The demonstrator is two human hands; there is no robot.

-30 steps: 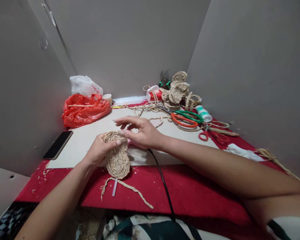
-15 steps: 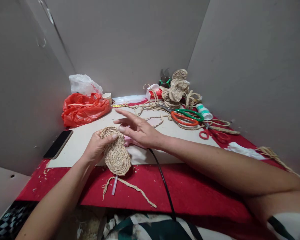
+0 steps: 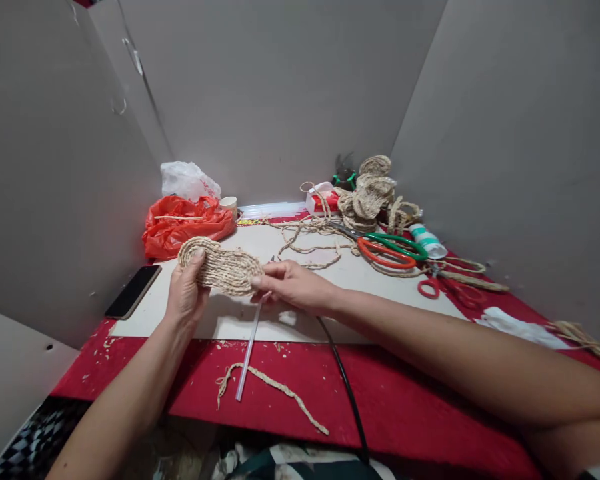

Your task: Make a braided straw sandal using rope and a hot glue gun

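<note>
A woven straw sole, coiled from braided cord and narrowed at the middle, is held up almost level over the white board. My left hand grips its left end, thumb on top. At the right end, my right hand pinches the edge between thumb and fingers. Under that hand runs a clear glue stick, its lower end over the red cloth. A black cable leads from beneath the right wrist toward the front edge; what it joins is mostly hidden. A loose piece of braided cord lies in front.
Orange-and-green-handled scissors and red-handled scissors lie right on the white board and red cloth. Coiled straw pieces are piled behind. A phone and red plastic bag sit left. Grey panels enclose the table.
The sole has turned from nearly upright to level and lifted slightly. My right hand, previously off it with fingers outstretched, now grips its right end. The camera view has shifted.
</note>
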